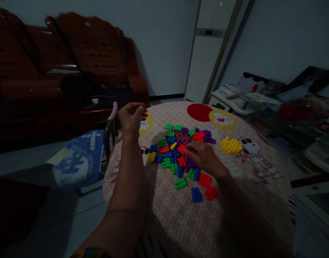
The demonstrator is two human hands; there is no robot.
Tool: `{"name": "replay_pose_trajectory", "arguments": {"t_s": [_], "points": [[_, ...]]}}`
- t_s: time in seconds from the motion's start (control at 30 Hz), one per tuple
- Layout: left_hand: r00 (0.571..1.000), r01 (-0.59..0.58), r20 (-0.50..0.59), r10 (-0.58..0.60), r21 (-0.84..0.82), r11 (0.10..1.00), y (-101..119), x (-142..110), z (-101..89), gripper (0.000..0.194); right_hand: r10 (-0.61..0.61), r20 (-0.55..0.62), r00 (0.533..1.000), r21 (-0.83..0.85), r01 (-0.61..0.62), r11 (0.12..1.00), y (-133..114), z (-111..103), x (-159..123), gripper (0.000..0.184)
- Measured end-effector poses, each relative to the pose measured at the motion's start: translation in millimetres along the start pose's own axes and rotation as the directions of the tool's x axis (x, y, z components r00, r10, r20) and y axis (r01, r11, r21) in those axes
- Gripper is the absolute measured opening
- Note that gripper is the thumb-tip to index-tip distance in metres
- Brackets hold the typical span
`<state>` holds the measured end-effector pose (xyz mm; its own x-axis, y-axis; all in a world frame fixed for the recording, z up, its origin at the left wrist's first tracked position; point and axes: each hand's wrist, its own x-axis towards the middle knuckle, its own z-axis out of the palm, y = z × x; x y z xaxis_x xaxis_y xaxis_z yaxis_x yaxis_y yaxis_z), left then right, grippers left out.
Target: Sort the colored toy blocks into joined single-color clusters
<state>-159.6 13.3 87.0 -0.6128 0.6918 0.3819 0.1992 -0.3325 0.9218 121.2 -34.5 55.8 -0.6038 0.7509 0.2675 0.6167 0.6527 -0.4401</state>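
"Dim in here, with the wooden bench [91, 46] filling the upper left and this cloth-covered round table [175, 222] taking the lower middle. How far along is it?"

"Partway, I'd judge. The yellow blocks [231, 145] are bunched tightly right of centre, though a couple of stray yellow pieces [151, 157] lie elsewhere. The middle is the mixed part: green blocks [166, 163], blue blocks [196, 195] and red blocks [205, 180] lie loose and intermingled (some purple blocks [209, 137] huddle at the upper right of the spread)."

"And the hands?"

"The right hand [203, 156] comes in from the lower right, back upward, fingertips at a red piece [182, 149] near the centre. Pinched or merely touched? I can't tell from here."

"The left hand [131, 116]?"

"Raised by the table's left edge, left of centre, forearm steep, fingers curled. Whether it holds anything, I can't tell."
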Motion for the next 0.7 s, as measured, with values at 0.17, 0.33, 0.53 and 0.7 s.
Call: {"name": "replay_pose_trajectory", "arguments": {"t_s": [0.17, 0.33, 0.53, 0.7], "points": [[0.997, 0.055, -0.046, -0.056, -0.036, 0.998, 1, 1, -3.9, 0.017, -0.288, 0.181, 0.940, -0.047, 0.301, 0.953, -54, 59, 30, 0.031], [0.998, 0.055, 0.002, -0.055, -0.044, 0.998, 2, -4, -1.3, 0.018, -0.286, 0.269, 0.920, -0.264, 0.356, 0.896, -81, 102, 54, 0.020], [0.999, 0.047, -0.003, -0.047, -0.042, 0.998, -3, -2, 0.9, 0.016, -0.281, 0.210, 0.937, -0.258, 0.330, 0.908, -66, 91, 62, 0.020], [0.999, 0.035, 0.019, -0.034, -0.070, 0.997, -4, -4, 6.0, 0.010, -0.265, 0.201, 0.943, -0.176, 0.301, 0.937, -57, 74, 53, 0.015]]}}
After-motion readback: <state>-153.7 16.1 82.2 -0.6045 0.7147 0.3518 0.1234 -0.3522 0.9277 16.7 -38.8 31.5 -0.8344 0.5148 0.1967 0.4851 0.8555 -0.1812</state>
